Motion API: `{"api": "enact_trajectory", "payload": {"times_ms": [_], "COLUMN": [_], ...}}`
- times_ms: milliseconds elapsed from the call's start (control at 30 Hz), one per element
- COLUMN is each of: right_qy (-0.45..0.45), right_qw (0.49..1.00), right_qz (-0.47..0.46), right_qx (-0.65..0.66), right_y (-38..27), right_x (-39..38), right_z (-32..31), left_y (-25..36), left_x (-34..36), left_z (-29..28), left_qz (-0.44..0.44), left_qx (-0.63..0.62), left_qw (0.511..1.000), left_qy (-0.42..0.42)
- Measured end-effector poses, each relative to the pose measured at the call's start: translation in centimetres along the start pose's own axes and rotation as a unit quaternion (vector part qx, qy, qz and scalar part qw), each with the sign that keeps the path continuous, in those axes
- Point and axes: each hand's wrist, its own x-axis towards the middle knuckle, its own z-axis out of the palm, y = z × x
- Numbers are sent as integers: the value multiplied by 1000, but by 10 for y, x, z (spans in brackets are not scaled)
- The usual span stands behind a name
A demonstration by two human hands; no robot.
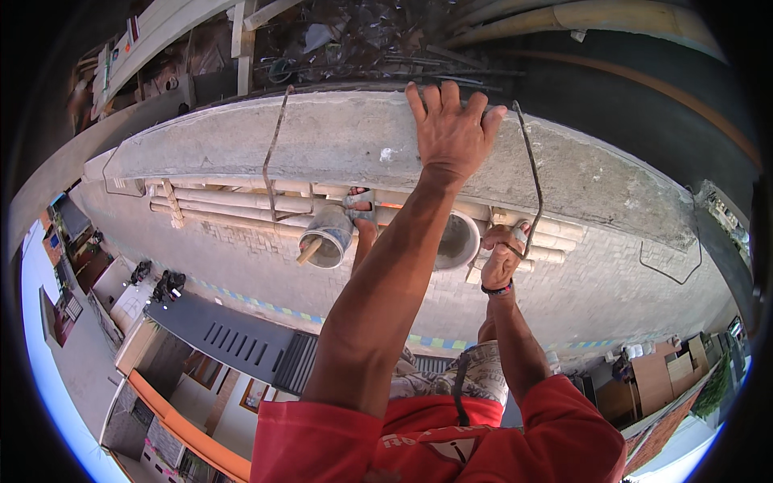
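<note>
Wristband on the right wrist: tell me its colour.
Black with a blue strip, wristband, head view.

A building site high above a street: raw concrete ledge (338, 141), bamboo scaffold poles (241, 211), rebar loops (274, 153).

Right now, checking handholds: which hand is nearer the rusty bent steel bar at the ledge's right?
Right. The right hand grips the rusty bent steel bar; the left hand lies flat on the grey concrete ledge beside it.
</note>
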Motion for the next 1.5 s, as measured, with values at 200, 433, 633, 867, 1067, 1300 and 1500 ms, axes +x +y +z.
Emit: {"api": "enact_trajectory", "payload": {"times_ms": [200,433,633,867,1067,1300,1500], "right_qy": [15,125,151,132,125,254,95], "right_qw": [996,989,898,845,836,939,874], "right_qz": [-47,-37,-202,-242,-228,-172,-272], "right_qx": [-73,-72,-361,-458,-484,-154,-391], "right_y": [-45,-93,-49,-30,-35,-87,-149], "right_x": [12,83,153,160,160,162,115], "right_z": [-22,-66,-51,-38,-37,-53,155], "left_y": [3,2,3,-10,-28,-189,-353], "left_x": [0,-1,2,-12,-82,-170,-109], "left_z": [-1,-1,-6,-18,-89,-200,-198], "left_qz": [-3,3,0,-13,106,-114,-158], "left_qx": [14,13,-28,-119,-329,-189,22], "left_qw": [1000,1000,1000,991,935,958,964], "left_qy": [-13,-11,10,64,73,183,213]}}
